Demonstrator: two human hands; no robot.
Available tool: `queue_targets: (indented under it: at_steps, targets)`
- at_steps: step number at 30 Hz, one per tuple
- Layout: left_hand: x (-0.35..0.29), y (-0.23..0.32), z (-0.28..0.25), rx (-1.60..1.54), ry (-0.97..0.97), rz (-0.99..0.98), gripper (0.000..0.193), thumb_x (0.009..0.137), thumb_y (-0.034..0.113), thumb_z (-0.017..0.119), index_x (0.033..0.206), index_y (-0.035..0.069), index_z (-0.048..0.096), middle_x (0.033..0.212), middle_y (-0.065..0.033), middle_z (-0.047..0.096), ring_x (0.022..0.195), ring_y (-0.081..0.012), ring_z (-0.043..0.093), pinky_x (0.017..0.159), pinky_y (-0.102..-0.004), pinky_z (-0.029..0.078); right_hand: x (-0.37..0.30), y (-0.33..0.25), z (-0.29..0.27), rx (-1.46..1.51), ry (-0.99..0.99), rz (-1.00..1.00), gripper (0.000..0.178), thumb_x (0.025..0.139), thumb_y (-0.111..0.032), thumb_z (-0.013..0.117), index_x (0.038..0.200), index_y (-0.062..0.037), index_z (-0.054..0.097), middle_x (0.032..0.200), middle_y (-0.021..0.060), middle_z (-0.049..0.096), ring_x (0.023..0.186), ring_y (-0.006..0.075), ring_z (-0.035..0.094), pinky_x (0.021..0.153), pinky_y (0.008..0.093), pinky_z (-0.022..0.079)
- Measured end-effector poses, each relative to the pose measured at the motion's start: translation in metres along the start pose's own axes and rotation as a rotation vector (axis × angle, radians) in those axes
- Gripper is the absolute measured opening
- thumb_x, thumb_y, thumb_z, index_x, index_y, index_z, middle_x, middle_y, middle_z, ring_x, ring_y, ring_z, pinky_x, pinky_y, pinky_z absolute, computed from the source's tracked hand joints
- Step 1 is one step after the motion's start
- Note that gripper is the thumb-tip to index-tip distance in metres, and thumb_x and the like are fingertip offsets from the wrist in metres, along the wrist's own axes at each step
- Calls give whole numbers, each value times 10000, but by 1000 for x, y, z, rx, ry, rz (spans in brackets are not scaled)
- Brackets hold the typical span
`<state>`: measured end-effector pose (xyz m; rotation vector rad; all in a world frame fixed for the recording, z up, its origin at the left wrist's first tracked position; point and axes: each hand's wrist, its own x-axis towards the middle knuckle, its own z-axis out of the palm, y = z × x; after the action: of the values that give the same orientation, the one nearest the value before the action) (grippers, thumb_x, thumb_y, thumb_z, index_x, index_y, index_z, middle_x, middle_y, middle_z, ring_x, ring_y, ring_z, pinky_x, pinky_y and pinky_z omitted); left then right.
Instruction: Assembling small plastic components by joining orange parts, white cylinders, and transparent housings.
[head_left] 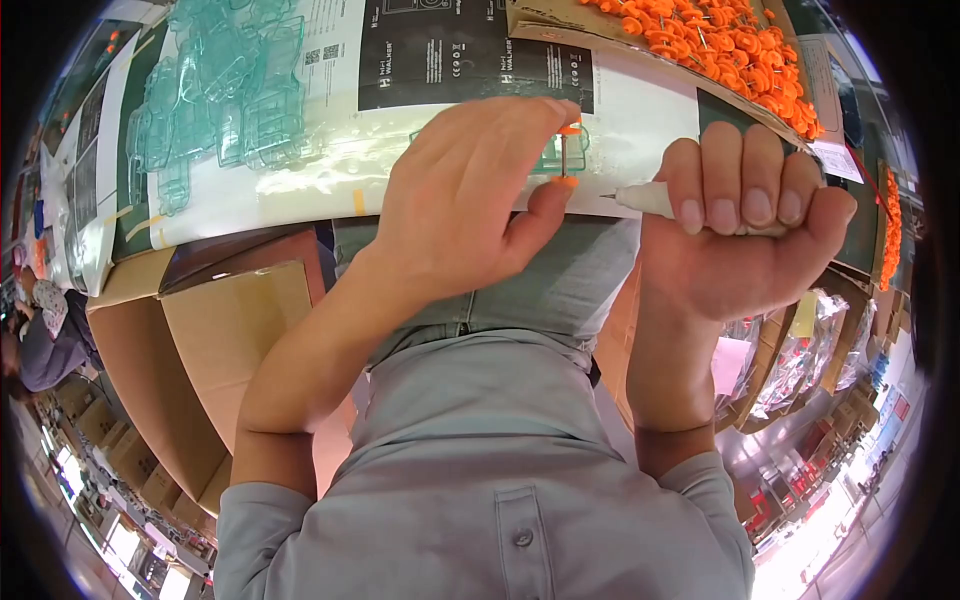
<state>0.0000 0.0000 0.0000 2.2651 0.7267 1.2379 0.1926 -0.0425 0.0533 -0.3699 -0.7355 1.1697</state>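
Note:
Between the fingertips and thumb of my left hand [465,195] is a wheel axle [565,155], a short metal rod with an orange piece at each end. A clear teal plastic part [549,158] lies on the table just behind it, partly covered by my left hand. My right hand [745,225] is closed around a white needle-tip bottle [643,198]. Its thin tip points left toward the axle, with a gap between them. More clear teal plastic parts [225,90] lie heaped at the far left of the table.
A cardboard tray [590,42] full of orange wheel pieces [715,50] stands at the far right. Printed black and white sheets [435,60] cover part of the table [320,195]. An open cardboard box [235,320] sits at the near left, and boxes with bagged items [800,350] at the right.

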Motion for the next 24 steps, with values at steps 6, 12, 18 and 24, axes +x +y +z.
queue_targets:
  at_steps: [6,12,18,24]
  targets:
    - [8,-9,11,164,-36,40,478,788,72,783,1234,41,613,1106,-111,705,984,-336,662,912,-432,508,-1,3,-6,-41,79,-17,452,1096,-423,435,752,-151,546,729,-12,532,631,142,469,546,300,434]
    - [10,-13,19,157,-32,48,442,795,66,775,1206,42,614,1119,-99,701,978,-339,661,885,-428,516,-1,4,-12,-57,119,-11,453,1103,-421,425,751,-156,530,720,-20,519,622,134,461,534,295,429]
    - [11,-8,14,156,-136,-152,489,809,82,775,1249,32,568,1152,-93,705,1004,-347,665,879,-416,513,-1,12,-16,28,159,-5,450,1113,-452,377,789,-146,440,700,15,487,565,162,459,482,335,428]
    - [17,-7,4,97,-217,-223,534,810,92,777,1281,28,532,1179,-90,719,1049,-333,674,890,-408,501,8,17,-13,22,199,-8,439,1104,-446,396,790,-143,436,686,20,473,549,164,445,479,337,422]
